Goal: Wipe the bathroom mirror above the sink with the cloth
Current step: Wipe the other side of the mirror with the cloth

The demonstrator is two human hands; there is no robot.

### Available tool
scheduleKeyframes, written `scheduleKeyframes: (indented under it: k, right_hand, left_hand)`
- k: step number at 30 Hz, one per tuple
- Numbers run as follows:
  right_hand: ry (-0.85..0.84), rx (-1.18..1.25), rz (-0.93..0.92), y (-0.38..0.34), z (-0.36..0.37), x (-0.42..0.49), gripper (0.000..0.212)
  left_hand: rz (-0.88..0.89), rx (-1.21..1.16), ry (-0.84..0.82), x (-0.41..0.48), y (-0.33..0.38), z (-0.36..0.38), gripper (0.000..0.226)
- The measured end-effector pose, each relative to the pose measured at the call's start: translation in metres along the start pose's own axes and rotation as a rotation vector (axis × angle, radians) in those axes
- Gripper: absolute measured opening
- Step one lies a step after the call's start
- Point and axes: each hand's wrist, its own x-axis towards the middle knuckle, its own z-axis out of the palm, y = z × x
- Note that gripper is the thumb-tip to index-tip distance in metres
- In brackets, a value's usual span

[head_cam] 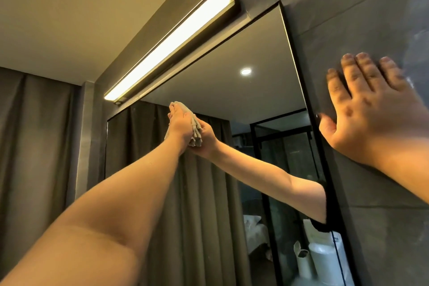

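Note:
A black-framed mirror (232, 58) hangs on the grey wall, seen from below. My left hand (180, 124) reaches up and presses a pale grey cloth (193, 127) flat against the glass near the mirror's upper left part. The cloth shows bunched between my hand and its reflection. My right hand (369, 109) lies flat on the grey wall just right of the mirror's frame, fingers straight and spread, holding nothing.
A lit tube lamp (176, 42) is mounted right above the mirror's top edge. Dark curtains (34, 146) hang at the left. The mirror reflects a ceiling spotlight, curtains, a glass shower partition and white items lower down. Grey wall tiles (348, 7) fill the right side.

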Motion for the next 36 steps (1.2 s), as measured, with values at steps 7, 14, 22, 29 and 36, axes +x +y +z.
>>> scheduleKeyframes:
  k: [7,14,22,29,36]
  right_hand:
    - [-0.01,0.018,0.015,-0.002,-0.001,0.0,0.083]
    - [0.016,0.059,0.026,0.0,0.008,0.0,0.083]
    - [-0.004,0.031,0.025,-0.001,0.002,0.0,0.082]
    - [-0.024,-0.01,0.025,-0.002,-0.001,-0.001,0.083]
    - [-0.047,-0.026,0.019,-0.001,-0.004,-0.001,0.082]
  left_hand:
    - [0.415,-0.121,-0.011,-0.042,0.069,0.026,0.058]
    - [0.7,-0.089,0.023,-0.07,0.093,0.037,0.052]
    - [0.093,-0.028,-0.058,-0.012,0.019,0.01,0.058]
    - [-0.033,-0.103,-0.087,-0.005,0.05,0.003,0.06]
    - [0.46,-0.061,-0.053,-0.031,0.129,0.034,0.063]
